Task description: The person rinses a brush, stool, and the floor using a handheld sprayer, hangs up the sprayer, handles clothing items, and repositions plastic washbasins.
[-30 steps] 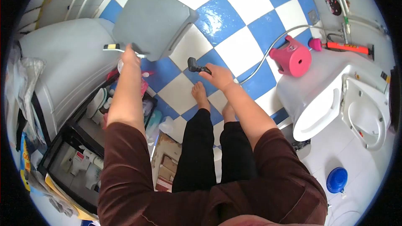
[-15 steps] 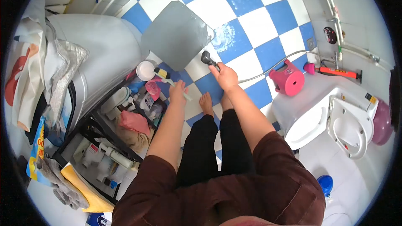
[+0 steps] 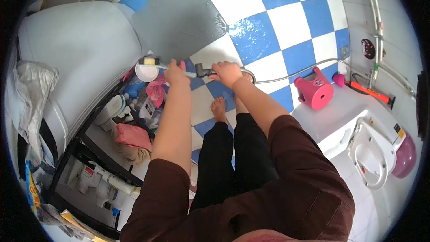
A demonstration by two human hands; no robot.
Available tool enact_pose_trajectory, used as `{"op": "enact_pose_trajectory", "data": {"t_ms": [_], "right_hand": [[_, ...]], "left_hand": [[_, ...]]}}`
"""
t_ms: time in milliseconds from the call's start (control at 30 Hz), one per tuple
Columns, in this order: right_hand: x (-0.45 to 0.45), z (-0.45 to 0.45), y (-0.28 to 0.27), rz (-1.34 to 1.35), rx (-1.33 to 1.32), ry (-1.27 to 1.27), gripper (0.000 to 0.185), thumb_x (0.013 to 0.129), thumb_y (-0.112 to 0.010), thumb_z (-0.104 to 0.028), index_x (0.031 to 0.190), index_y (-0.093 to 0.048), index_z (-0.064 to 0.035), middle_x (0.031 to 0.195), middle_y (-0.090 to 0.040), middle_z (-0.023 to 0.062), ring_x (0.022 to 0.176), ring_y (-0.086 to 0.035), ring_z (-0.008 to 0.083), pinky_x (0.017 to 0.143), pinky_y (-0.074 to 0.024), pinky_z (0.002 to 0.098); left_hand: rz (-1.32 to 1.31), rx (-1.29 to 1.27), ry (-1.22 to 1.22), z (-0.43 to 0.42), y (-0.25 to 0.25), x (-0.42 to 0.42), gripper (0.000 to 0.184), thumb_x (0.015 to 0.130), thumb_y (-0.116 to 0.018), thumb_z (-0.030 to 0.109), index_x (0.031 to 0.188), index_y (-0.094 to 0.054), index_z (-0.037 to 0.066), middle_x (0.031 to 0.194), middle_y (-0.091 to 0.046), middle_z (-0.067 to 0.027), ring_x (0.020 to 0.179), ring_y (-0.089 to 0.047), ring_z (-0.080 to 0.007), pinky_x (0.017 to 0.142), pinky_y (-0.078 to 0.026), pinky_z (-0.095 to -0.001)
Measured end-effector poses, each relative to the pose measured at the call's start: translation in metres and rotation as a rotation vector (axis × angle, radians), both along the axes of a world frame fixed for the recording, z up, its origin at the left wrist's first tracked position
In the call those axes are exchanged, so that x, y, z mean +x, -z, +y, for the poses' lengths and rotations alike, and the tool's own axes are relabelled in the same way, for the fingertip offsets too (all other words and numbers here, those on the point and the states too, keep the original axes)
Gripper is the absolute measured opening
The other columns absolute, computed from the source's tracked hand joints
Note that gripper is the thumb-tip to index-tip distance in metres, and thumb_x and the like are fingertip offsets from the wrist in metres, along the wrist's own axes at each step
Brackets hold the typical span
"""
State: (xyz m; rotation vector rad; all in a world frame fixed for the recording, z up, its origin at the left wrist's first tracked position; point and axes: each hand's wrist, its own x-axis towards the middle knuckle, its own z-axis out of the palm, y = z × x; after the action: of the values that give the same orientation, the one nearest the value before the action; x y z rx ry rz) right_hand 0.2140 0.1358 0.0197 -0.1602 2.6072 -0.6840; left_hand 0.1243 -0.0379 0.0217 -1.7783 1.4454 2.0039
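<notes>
Head view: blue and white tiles cover the floor point(image 3: 291, 24), wet in patches toward the middle. Along its left edge I see a bulky white appliance point(image 3: 80, 40), with a grey mat point(image 3: 179, 18) just beside it, beads of water near one corner. Below the appliance stands a black-framed rack point(image 3: 67, 157) full of bottles and cloths. At the right sits a white toilet point(image 3: 331, 139), with a pink stool point(image 3: 318, 96) near it on the tiles. A metal hose point(image 3: 277, 80) runs from the wall pipes, past the stool, toward my right hand point(image 3: 227, 72). That hand is closed around a black spray head point(image 3: 204, 71), held out over the floor. My left hand point(image 3: 176, 74) is closed on the handle of a slim brush point(image 3: 148, 61), whose head overlaps a white tub point(image 3: 145, 74) in the view. Brush handle and spray head nearly meet; I can't tell whether they touch.
</notes>
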Motion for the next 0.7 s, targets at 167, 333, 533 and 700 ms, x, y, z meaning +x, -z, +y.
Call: {"op": "enact_pose_trajectory", "data": {"t_ms": [167,333,533,700], "right_hand": [[-0.044,-0.016,0.014,0.044,-0.057,0.007,0.04,0.079,-0.056,-0.051,0.085,-0.057,-0.0112,0.081,-0.061,0.0054,0.081,-0.061,0.0255,0.064,-0.0492,0.0373],[-0.043,-0.004,0.016,-0.061,-0.033,0.007,0.042,0.08,-0.054,-0.052,0.086,-0.057,-0.0104,0.081,-0.062,0.0062,0.081,-0.062,0.0262,0.065,-0.0488,0.0385],[-0.028,0.048,0.019,-0.132,-0.007,0.168,0.045,0.081,-0.053,-0.054,0.083,-0.057,-0.0088,0.076,-0.062,0.0096,0.075,-0.062,0.0295,0.062,-0.0475,0.0413],[-0.041,0.08,0.018,-0.167,-0.12,0.421,0.046,0.082,-0.052,-0.055,0.08,-0.056,-0.0095,0.068,-0.059,0.0124,0.068,-0.059,0.0338,0.057,-0.0441,0.0437]], "left_hand": [[0.196,-0.259,0.261,-0.01,-0.019,-0.041,0.018,0.087,-0.054,0.013,0.099,-0.048,0.001,0.093,-0.048,-0.0086,0.077,-0.049,-0.0143,0.066,-0.047,-0.0251],[0.258,-0.39,0.704,-0.006,-0.014,-0.082,0.014,0.087,-0.057,0.019,0.09,-0.052,0.006,0.075,-0.05,-0.0005,0.067,-0.047,-0.0102,0.055,-0.038,-0.0258],[-0.06,-0.225,0.886,0.012,0.012,-0.106,0.021,0.086,-0.061,0.024,0.084,-0.051,0.006,0.073,-0.049,-0.002,0.063,-0.045,-0.0122,0.055,-0.038,-0.0289],[0.03,-0.266,0.972,-0.002,0.034,-0.102,0.022,0.083,-0.063,0.021,0.081,-0.051,0.003,0.07,-0.049,-0.0041,0.06,-0.045,-0.0151,0.055,-0.037,-0.0325]]}}
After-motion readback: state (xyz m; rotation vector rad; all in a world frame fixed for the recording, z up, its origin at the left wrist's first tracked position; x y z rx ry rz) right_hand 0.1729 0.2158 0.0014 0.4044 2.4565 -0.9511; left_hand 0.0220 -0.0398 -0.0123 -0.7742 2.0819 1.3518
